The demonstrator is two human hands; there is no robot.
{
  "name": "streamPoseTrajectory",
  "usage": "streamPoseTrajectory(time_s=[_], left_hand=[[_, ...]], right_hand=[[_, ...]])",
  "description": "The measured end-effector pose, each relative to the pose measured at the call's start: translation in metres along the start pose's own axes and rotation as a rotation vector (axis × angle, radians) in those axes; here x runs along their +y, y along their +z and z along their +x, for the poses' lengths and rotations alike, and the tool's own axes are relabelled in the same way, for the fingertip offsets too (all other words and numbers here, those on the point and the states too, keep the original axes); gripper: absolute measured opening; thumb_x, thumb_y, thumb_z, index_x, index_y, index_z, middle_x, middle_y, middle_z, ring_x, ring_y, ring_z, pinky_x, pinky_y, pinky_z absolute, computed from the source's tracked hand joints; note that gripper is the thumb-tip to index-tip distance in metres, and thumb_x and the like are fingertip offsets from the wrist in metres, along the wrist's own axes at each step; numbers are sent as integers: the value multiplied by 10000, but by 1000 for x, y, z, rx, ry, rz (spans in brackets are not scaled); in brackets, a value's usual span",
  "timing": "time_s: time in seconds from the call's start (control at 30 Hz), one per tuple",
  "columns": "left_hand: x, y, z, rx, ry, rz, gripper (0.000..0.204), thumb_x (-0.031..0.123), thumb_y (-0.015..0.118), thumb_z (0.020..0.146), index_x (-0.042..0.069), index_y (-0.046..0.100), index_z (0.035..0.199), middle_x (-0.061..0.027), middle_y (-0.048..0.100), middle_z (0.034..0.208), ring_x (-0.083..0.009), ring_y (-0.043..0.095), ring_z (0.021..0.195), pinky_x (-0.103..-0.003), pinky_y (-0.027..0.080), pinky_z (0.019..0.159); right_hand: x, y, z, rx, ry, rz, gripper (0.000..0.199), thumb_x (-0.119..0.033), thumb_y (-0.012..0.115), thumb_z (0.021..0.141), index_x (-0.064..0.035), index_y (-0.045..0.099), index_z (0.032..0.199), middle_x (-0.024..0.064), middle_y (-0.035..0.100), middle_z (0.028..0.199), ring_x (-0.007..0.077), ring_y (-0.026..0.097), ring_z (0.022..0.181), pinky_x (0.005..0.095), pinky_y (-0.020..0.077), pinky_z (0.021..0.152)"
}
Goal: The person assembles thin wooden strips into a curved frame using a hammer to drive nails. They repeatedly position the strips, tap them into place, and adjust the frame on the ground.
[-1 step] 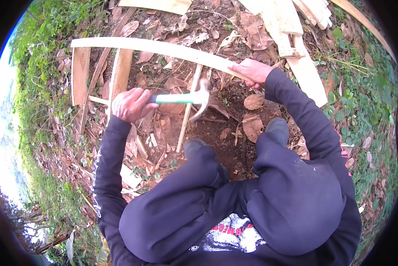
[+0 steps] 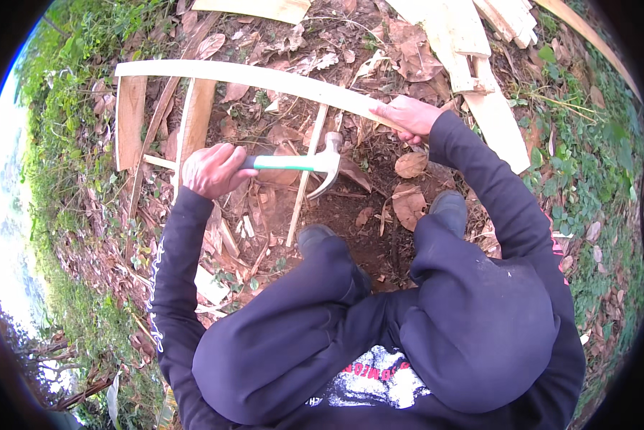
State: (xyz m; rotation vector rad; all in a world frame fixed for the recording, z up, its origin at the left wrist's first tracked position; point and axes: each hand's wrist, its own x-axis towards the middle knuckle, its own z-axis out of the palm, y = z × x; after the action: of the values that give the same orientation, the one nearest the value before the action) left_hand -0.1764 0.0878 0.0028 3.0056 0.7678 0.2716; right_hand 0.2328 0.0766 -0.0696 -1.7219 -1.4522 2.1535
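Note:
My left hand (image 2: 213,170) is closed round the dark grip of a claw hammer (image 2: 286,163) with a white and green handle. The hammer points to the right, its metal head over bare soil and just below a long pale wooden board (image 2: 236,72). At the board's right end, my right hand (image 2: 410,118) grips the wood. The board's left part lies across the ends of two shorter upright-looking planks (image 2: 130,122). A thin wooden strip (image 2: 308,179) runs from under the board toward my left foot, passing beneath the hammer.
More pale planks (image 2: 500,122) lie at the upper right, with another board (image 2: 254,7) at the far edge. Dry leaves (image 2: 409,206) and wood scraps cover the soil round my shoes (image 2: 450,209). Green plants (image 2: 594,179) grow on both sides.
The hammer head has shifted very slightly and looks sharper now, where it was blurred before. My right hand and the board are practically unmoved.

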Motion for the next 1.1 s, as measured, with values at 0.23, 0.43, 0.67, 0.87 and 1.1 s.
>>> streamPoseTrajectory(time_s=[0.23,0.43,0.67,0.87,1.1], left_hand=[[-2,-4,6,-25,-45,-4,376,452,659,915,79,610,903,-28,506,674,-196,563,541,-337,487,482],[-4,-7,9,44,-63,-20,382,454,655,917,74,615,933,-35,532,686,-211,579,542,-344,478,481],[-1,-3,4,31,-19,15,364,443,612,953,91,592,864,-27,506,664,-178,573,553,-323,478,473],[-5,-6,9,47,-120,71,394,488,630,923,98,601,870,-20,502,664,-181,568,546,-335,469,474],[-5,-8,3,25,-78,19,380,460,661,908,83,608,901,-26,508,671,-188,567,547,-334,472,481]], right_hand=[[-4,-3,1,32,-4,-42,635,-620,494,976,-17,624,1128,-13,459,539,65,442,402,234,380,362],[-2,-1,4,50,3,-63,660,-628,490,973,-10,625,1161,2,471,539,71,461,410,234,397,372],[-11,1,3,51,31,-78,629,-595,481,994,-17,619,1200,-24,448,535,57,441,406,229,377,361],[-5,-6,11,37,19,-45,588,-576,490,1002,-25,626,1153,-33,445,534,50,436,403,224,369,353],[-2,2,10,29,-3,-14,599,-602,509,982,-21,624,1069,-36,448,533,52,428,395,223,363,351]])
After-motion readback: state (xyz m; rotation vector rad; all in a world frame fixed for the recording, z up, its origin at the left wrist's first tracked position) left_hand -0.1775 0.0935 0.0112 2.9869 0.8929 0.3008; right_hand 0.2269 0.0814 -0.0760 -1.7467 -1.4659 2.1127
